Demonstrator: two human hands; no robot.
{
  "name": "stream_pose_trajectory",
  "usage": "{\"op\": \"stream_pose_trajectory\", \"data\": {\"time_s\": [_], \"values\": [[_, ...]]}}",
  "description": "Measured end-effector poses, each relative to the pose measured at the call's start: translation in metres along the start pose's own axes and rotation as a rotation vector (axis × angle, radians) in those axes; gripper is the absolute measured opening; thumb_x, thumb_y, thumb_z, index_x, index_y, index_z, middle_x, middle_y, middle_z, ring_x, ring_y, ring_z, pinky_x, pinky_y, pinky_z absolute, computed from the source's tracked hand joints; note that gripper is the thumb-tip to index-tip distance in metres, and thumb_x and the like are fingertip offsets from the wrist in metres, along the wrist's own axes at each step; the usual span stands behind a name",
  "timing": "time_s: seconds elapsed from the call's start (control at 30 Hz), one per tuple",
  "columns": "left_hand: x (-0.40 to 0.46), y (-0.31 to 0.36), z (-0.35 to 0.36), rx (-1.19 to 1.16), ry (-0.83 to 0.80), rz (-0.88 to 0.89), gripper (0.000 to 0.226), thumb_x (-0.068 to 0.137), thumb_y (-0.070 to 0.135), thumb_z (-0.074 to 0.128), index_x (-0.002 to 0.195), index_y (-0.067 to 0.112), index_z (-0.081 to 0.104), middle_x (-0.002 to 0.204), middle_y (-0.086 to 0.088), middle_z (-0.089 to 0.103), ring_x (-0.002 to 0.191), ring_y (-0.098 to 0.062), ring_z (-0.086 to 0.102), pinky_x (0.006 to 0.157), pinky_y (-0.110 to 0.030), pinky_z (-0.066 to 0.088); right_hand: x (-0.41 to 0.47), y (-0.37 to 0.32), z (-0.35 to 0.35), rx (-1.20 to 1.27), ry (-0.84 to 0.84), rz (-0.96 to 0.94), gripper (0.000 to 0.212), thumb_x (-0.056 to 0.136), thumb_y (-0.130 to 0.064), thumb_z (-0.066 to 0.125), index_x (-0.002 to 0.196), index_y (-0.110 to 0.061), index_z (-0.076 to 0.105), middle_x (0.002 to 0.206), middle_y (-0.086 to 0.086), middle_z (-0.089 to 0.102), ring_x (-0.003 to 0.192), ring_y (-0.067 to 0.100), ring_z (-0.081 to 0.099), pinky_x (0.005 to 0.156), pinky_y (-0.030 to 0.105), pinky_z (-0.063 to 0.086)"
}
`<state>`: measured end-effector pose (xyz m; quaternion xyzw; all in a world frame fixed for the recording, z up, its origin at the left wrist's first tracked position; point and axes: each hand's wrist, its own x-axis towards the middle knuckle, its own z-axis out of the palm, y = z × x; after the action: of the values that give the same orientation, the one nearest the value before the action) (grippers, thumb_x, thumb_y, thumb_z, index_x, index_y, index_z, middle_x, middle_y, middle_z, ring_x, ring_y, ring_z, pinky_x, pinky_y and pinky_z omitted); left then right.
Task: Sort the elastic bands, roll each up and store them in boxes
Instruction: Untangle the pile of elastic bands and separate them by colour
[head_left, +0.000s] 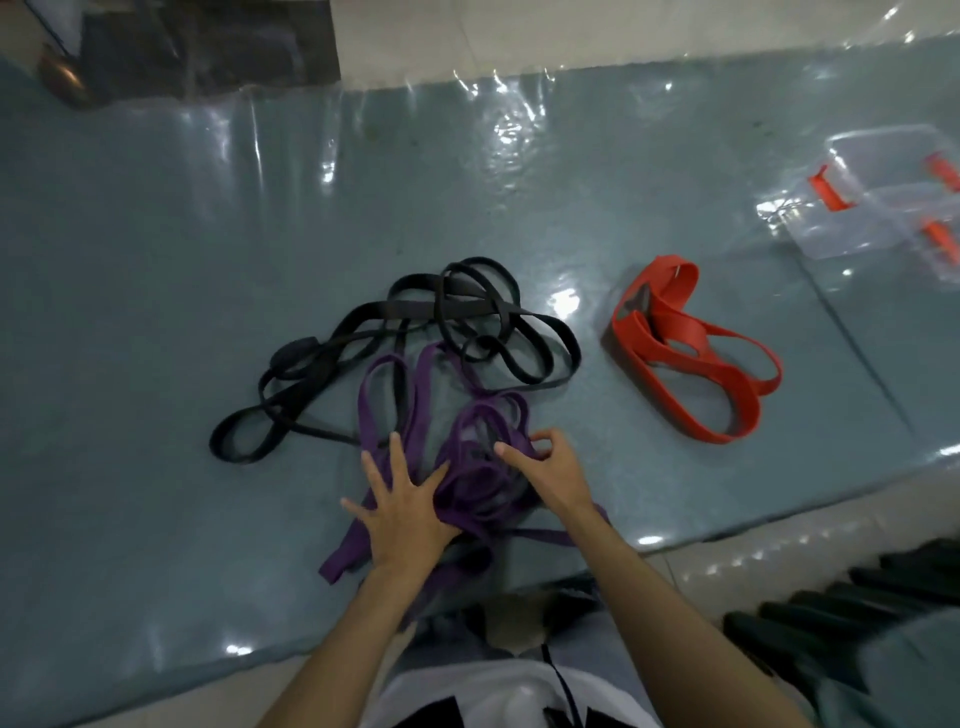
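Note:
A tangle of purple elastic bands (467, 452) lies on the glossy grey table, close to its near edge. My left hand (402, 512) lies flat on the pile's left side with fingers spread. My right hand (540, 462) sits on the pile's right side, its fingers curled, pinching a purple strand. Behind the purple pile, black bands (415, 338) lie in loose loops, partly overlapping it. Orange bands (691, 358) lie apart to the right. Clear plastic boxes (878, 197) with orange clips stand at the far right.
The grey table (156, 260) has a shiny plastic cover that runs to the tiled floor behind. A dark ribbed object (841, 618) sits at the lower right, below the table's edge. A brownish object (65, 83) is at the top left.

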<state>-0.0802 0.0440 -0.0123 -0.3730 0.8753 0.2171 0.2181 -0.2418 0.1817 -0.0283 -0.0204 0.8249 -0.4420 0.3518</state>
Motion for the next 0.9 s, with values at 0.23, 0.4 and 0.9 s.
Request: {"op": "stream_pose_trajectory", "data": {"time_s": [0.23,0.4,0.9], "values": [[0.004,0.003,0.0,-0.413,-0.051,-0.161,0.064,0.08,0.06,0.083,0.138,0.044,0.063,0.171,-0.005,0.011,0.158,-0.042,0.005,0.114,-0.078,0.028,-0.011,-0.018,0.021,0.144,-0.252,0.001,0.066,0.082,-0.055,0.085,0.126,-0.03,0.043,0.111,0.002,0.067,0.095,0.013,0.071,0.063,0.015,0.054],[0.007,0.004,-0.011,-0.43,0.002,-0.275,0.075,0.075,0.062,0.084,0.14,0.039,0.055,0.157,-0.004,0.023,0.141,-0.039,0.039,0.116,-0.064,0.036,-0.012,-0.005,0.015,0.153,-0.354,-0.074,0.076,0.086,-0.026,0.089,0.141,-0.022,0.037,0.121,0.006,0.071,0.108,0.016,0.072,0.092,0.027,0.061],[0.018,-0.035,-0.018,-0.653,-0.043,-0.035,0.047,0.075,0.024,0.096,0.113,0.02,0.069,0.126,-0.007,0.042,0.122,-0.026,0.054,0.104,-0.029,0.045,-0.024,0.0,0.017,0.331,-0.456,-0.083,0.048,0.1,-0.019,0.073,0.137,-0.03,0.043,0.102,0.012,0.081,0.088,0.024,0.079,0.088,0.036,0.063]]}}
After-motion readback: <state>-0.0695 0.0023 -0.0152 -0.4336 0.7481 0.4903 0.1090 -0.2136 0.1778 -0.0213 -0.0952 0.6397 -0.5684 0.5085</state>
